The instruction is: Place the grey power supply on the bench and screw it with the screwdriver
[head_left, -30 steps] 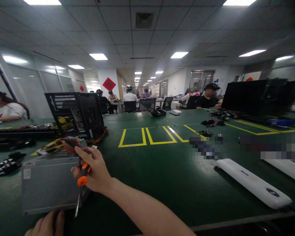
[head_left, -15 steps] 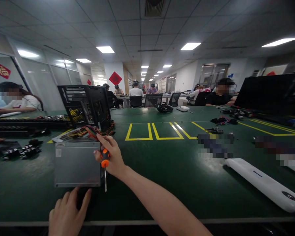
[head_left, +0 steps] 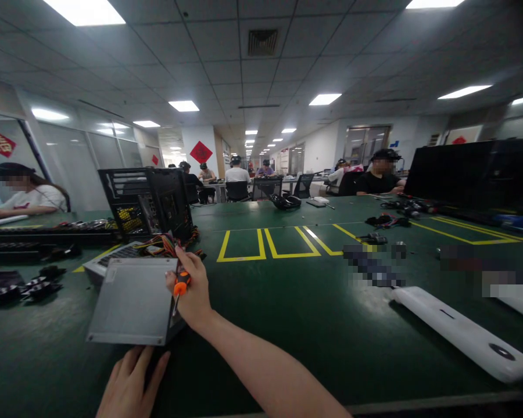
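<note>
A grey metal power supply [head_left: 133, 302] lies on the green table before me, its flat top panel now turned askew, with parts of the casing showing behind it and at the lower right. My right hand [head_left: 194, 284] is closed round a screwdriver [head_left: 182, 283] with an orange and black handle, its shaft pointing down. Thumb and fingers of that hand are at the panel's right edge, near a bundle of coloured cables [head_left: 159, 245]. Below the near edge rests my left hand [head_left: 133, 386], thumb spread from the fingers, with fingertips at the panel's edge and partly hidden.
Behind the power supply stands a black computer case [head_left: 148, 200]. Black parts [head_left: 39, 284] lie at left. Yellow tape marks [head_left: 244, 258] cross the table. A long white device [head_left: 462, 331] lies at right, near a black monitor [head_left: 457, 180]. Other people sit further off.
The grey panel has tilted and turned out of line with the casing, which now shows behind it. The screwdriver shaft has swung toward the panel. The head view has tipped upward slightly.
</note>
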A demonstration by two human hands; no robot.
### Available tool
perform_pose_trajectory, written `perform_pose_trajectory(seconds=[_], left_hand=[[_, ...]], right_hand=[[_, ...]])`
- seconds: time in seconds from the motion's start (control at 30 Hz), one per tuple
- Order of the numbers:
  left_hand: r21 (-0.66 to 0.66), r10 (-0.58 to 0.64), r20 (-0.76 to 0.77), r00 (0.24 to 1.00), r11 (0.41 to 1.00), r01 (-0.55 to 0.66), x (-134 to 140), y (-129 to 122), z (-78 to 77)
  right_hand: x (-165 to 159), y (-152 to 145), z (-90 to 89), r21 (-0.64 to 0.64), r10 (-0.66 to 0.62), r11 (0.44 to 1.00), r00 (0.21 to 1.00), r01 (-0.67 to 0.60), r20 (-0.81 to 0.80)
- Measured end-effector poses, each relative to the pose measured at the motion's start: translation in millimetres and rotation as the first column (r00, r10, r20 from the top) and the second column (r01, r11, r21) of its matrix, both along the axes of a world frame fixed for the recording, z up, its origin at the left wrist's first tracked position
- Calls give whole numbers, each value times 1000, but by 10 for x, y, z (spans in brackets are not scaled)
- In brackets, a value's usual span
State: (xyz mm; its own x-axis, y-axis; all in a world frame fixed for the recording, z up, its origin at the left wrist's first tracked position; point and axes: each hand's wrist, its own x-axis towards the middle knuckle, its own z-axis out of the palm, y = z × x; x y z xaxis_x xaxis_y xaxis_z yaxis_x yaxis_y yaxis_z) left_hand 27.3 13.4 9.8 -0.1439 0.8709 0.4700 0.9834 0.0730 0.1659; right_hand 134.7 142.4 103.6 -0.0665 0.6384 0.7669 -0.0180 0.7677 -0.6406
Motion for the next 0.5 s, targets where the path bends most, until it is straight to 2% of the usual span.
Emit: perform_pose_trajectory(seconds=[0.13, 0.23, 0.3, 0.4, 0.5], left_hand=[[31, -63, 104, 993, 998, 60, 152, 108, -39], [-11, -165, 69, 984, 986, 166, 278, 162, 29], [-67, -178, 31, 984, 981, 179, 313, 178, 86], [-133, -184, -13, 983, 974, 181, 241, 206, 118], [-150, -240, -38, 970, 961, 232, 72, 282, 74]], right_hand=[[-2, 77, 11, -100, 11, 995, 1000, -14, -29], [1, 143, 13, -197, -9, 980, 999, 2, -33], [-4, 186, 4, -240, -32, 970, 999, 22, -36], [-23, 245, -24, -290, -55, 956, 998, 43, -36], [-61, 305, -57, -327, -65, 943, 998, 53, -24]])
